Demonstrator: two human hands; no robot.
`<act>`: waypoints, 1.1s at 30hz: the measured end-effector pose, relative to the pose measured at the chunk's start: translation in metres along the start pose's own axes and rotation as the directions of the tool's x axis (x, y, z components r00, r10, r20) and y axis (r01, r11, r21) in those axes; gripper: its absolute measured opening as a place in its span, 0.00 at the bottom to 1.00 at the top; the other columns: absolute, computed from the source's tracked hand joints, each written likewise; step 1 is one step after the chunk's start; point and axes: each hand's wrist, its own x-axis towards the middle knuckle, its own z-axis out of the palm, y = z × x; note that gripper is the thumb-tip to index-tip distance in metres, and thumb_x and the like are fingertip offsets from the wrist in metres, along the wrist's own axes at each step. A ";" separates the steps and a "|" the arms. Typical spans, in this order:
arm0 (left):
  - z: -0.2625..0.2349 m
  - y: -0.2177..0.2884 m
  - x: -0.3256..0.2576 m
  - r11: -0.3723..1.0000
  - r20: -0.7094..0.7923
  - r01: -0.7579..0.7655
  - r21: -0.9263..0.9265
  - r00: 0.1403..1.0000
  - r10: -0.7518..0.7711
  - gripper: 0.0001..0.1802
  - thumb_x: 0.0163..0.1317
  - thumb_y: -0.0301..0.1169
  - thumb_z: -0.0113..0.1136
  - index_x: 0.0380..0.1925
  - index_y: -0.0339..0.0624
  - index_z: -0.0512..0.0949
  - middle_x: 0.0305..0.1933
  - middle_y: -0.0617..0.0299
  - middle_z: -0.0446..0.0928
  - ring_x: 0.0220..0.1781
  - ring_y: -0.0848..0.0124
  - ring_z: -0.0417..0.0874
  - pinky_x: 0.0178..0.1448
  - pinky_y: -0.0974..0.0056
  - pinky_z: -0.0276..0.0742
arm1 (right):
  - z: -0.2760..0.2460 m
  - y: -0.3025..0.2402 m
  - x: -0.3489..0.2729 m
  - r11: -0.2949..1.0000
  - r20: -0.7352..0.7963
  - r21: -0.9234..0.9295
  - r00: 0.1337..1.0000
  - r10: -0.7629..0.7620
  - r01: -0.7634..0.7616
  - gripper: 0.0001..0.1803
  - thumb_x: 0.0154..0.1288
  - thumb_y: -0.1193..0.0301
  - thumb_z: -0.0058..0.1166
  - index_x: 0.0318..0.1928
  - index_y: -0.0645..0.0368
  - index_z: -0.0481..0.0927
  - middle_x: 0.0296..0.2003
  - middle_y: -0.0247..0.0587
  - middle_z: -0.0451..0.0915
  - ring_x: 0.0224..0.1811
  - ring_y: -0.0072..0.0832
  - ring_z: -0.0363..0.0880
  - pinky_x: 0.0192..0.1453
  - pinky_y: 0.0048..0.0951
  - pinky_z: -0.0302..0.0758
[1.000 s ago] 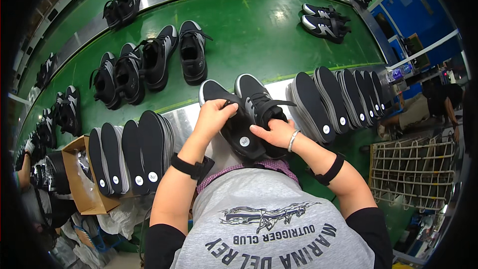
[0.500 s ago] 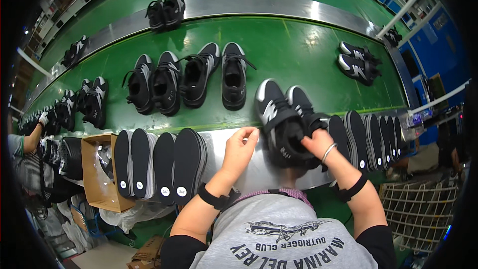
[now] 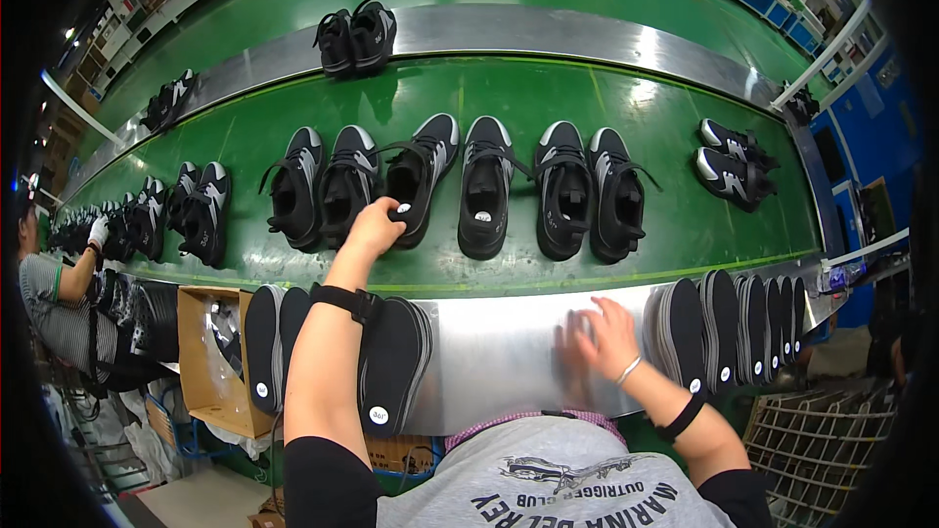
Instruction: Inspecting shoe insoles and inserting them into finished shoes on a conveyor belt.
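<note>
Black-and-grey sneakers stand in a row on the green belt, toes away from me. My left hand (image 3: 378, 225) reaches forward with fingers closed at the heel of one tilted sneaker (image 3: 423, 176); their exact hold is partly hidden. Round white labels show inside that shoe and inside the neighbouring sneaker (image 3: 485, 186). Further right stands a pair, a strapped sneaker (image 3: 563, 186) and its mate (image 3: 614, 196). My right hand (image 3: 608, 340) hovers over the metal ledge (image 3: 499, 332), fingers apart and slightly blurred, holding nothing.
Stacks of black insoles (image 3: 393, 362) lie left on the ledge, partly behind my forearm, and more insoles (image 3: 722, 323) at right. An open cardboard box (image 3: 210, 362) stands left. Another pair of sneakers (image 3: 734, 166) lies far right. At far left works another person (image 3: 61, 284).
The pair of sneakers that my right hand held is now standing on the belt, released. My left hand has moved forward and left to a sneaker's heel. The view has shifted slightly.
</note>
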 end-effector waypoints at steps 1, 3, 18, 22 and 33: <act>0.003 0.008 0.000 0.998 0.060 0.045 -0.043 0.997 -0.042 0.22 0.41 0.30 0.59 0.42 0.43 0.74 0.41 0.46 0.74 0.44 0.57 0.75 0.49 0.61 0.70 | 0.012 0.002 -0.017 0.999 0.020 -0.007 0.999 0.046 -0.046 0.21 0.47 0.64 0.54 0.43 0.56 0.71 0.49 0.50 0.65 0.55 0.45 0.59 0.56 0.44 0.56; 0.018 0.014 -0.004 0.985 0.028 -0.141 -0.094 0.989 0.144 0.19 0.44 0.29 0.58 0.40 0.43 0.75 0.37 0.48 0.76 0.42 0.57 0.76 0.48 0.61 0.70 | 0.020 0.007 -0.038 0.993 0.134 -0.005 0.984 0.119 -0.120 0.24 0.48 0.62 0.53 0.47 0.55 0.70 0.53 0.50 0.62 0.58 0.45 0.55 0.59 0.45 0.51; -0.045 -0.087 0.016 0.866 -0.155 0.433 -0.250 0.865 -0.478 0.22 0.48 0.43 0.58 0.37 0.38 0.71 0.35 0.52 0.74 0.38 0.58 0.75 0.37 0.54 0.73 | 0.032 0.025 -0.055 0.991 0.101 -0.135 0.994 0.028 -0.014 0.29 0.44 0.58 0.53 0.50 0.53 0.69 0.57 0.48 0.59 0.61 0.43 0.52 0.60 0.47 0.45; -0.043 -0.084 0.022 0.587 0.219 0.561 -0.584 0.805 -0.551 0.18 0.50 0.30 0.54 0.42 0.38 0.68 0.33 0.57 0.73 0.34 0.64 0.75 0.28 0.59 0.75 | 0.031 0.027 -0.054 0.991 0.122 -0.128 0.992 0.038 -0.022 0.29 0.45 0.57 0.52 0.50 0.52 0.68 0.56 0.48 0.59 0.61 0.42 0.52 0.60 0.48 0.45; -0.024 -0.082 0.029 0.901 -0.240 0.189 -0.390 0.924 -0.297 0.33 0.49 0.44 0.59 0.51 0.33 0.64 0.51 0.49 0.68 0.53 0.58 0.68 0.55 0.57 0.63 | 0.025 0.028 -0.052 0.990 0.158 -0.110 0.982 0.100 -0.084 0.27 0.49 0.56 0.49 0.51 0.51 0.68 0.57 0.46 0.59 0.61 0.40 0.52 0.61 0.47 0.44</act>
